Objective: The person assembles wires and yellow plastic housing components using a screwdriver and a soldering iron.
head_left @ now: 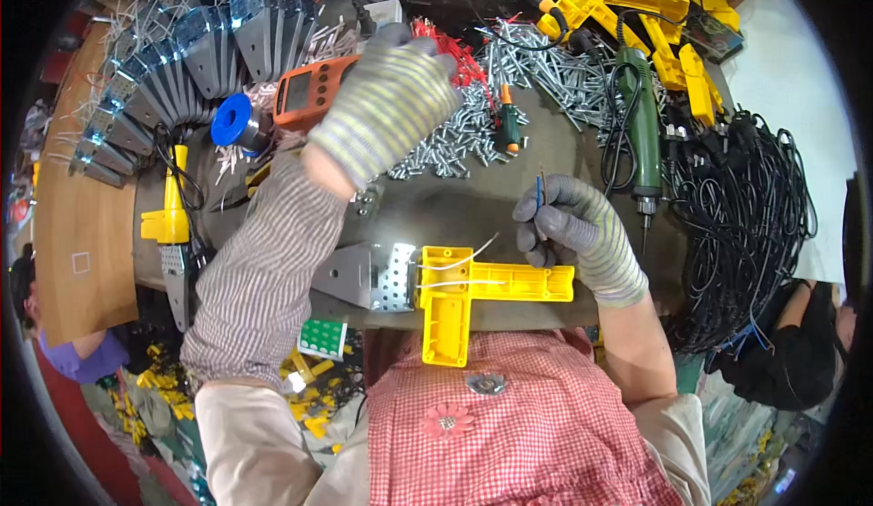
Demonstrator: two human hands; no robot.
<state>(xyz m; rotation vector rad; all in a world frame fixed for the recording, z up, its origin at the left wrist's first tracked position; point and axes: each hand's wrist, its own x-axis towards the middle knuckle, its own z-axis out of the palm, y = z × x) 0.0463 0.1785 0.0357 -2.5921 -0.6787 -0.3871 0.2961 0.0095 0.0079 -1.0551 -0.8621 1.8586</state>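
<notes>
My left hand, in a striped glove with grey fingertips, reaches forward beside an orange meter, over the near side of the red small parts. Its fingertips point away and down, so what they touch is hidden. Between the thumb and fingers of my right hand is a cable end with blue and brown wires, pointing up. Below and left of that hand, a yellow T-shaped plastic housing half lies with its hollow side up. A grey metal piece with a perforated plate adjoins it, and white wires run across the housing.
Silver screws lie in piles behind. A green electric screwdriver and coiled black cables are at right. Metal pieces stand in rows at left, near a blue spool and a yellow-handled tool. Yellow housings are back right.
</notes>
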